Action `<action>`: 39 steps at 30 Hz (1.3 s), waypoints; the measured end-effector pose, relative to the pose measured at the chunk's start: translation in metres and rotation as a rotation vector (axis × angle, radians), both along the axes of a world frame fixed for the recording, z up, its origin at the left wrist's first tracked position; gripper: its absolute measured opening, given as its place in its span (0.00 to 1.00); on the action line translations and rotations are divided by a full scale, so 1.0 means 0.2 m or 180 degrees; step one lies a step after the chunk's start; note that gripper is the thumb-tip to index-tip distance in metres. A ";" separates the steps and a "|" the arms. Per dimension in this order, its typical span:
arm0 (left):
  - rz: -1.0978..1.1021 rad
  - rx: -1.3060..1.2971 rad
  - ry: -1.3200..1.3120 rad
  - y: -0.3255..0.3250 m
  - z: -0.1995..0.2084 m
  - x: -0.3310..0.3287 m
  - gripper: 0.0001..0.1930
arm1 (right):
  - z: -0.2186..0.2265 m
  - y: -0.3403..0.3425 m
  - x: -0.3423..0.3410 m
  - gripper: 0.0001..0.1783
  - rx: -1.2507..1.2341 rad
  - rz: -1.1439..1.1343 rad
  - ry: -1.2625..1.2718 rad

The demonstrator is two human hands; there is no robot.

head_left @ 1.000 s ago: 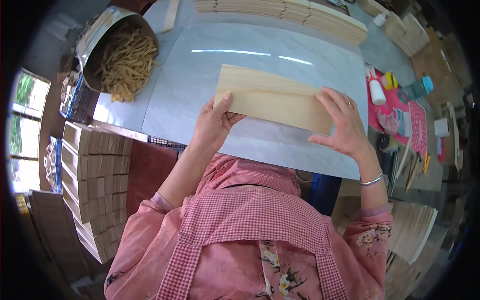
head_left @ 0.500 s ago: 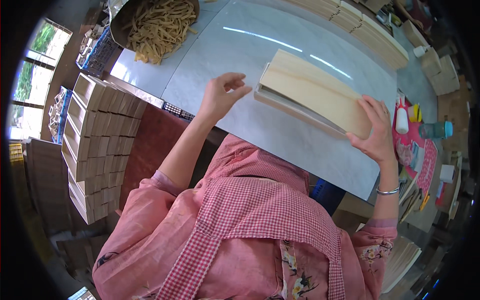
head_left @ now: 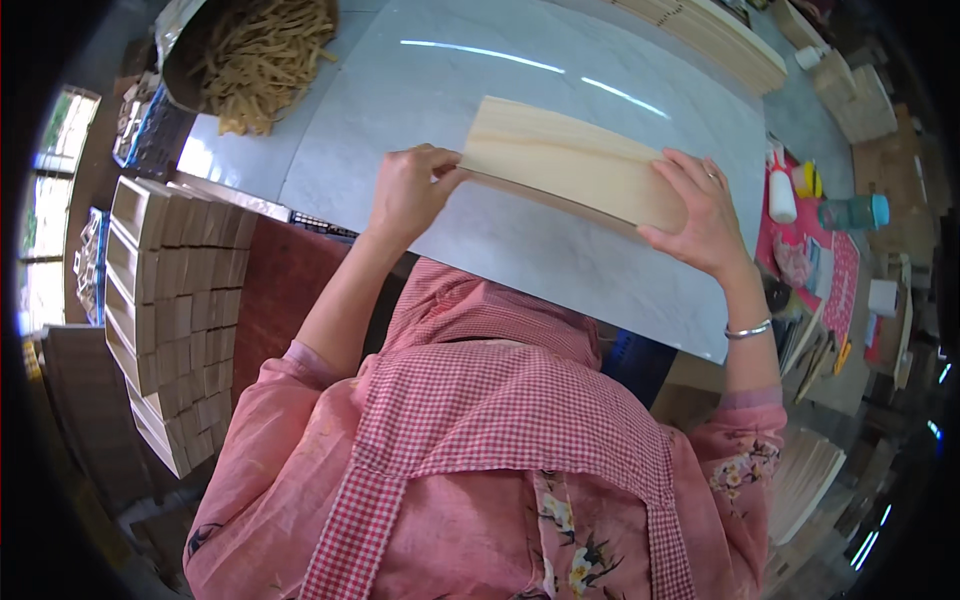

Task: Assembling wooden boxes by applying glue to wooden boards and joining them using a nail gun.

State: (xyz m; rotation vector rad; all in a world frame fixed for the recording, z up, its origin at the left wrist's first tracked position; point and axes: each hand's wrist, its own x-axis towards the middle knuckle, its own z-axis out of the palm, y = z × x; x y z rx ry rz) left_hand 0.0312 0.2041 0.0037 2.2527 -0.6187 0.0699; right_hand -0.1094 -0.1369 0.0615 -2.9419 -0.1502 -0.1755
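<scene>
My left hand [head_left: 405, 195] and right hand [head_left: 700, 215] pinch opposite ends of the pale rectangular wooden board [head_left: 570, 160]; it looks light, stiff, smooth, best gripped by its edges

Not much packaging here: a white squeeze bottle [head_left: 781, 194] and a teal capped jar [head_left: 853, 212] on the pink mat [head_left: 842, 285], right of the worktop [head_left: 520, 130].

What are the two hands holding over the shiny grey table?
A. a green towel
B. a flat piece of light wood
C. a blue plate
B: the left hand and the right hand grip the two ends of a pale wooden board above the grey table.
</scene>
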 end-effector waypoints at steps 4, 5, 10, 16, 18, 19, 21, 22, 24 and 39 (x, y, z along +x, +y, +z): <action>-0.0072 0.0059 -0.0182 -0.01 0.00 0.01 0.08 | -0.05 -0.01 -0.01 0.39 0.0184 0.0088 -0.0109; -0.0100 0.0055 -0.0177 -0.01 0.00 0.01 0.08 | -0.06 -0.01 0.00 0.39 0.0181 0.0060 -0.0105; -0.0114 0.0117 -0.0219 -0.01 -0.01 0.01 0.08 | -0.10 -0.04 0.00 0.39 0.0158 0.0111 -0.0171; -0.0160 0.0215 -0.0346 -0.01 0.00 0.01 0.08 | -0.13 -0.05 0.01 0.39 0.0106 0.0103 -0.0071; -0.0158 0.0294 -0.0318 -0.01 0.00 0.01 0.09 | -0.13 -0.04 0.01 0.40 0.0096 0.0089 0.0020; -0.0159 0.0333 -0.0304 -0.01 0.00 0.01 0.09 | -0.12 -0.04 0.02 0.40 0.0091 0.0080 0.0065; -0.0206 0.0286 -0.0357 -0.02 0.01 0.01 0.09 | -0.11 -0.03 0.03 0.39 0.0104 0.0048 0.0122; -0.0225 0.0233 -0.0409 -0.02 0.01 0.01 0.08 | -0.11 -0.03 0.04 0.39 0.0111 0.0044 0.0179; -0.0273 0.0121 -0.0514 -0.02 0.01 0.01 0.07 | -0.10 -0.03 0.05 0.39 0.0124 0.0025 0.0289; -0.0325 0.0175 -0.0459 -0.04 0.04 0.00 0.08 | -0.27 0.05 -0.39 0.03 0.1494 -0.1430 -0.0750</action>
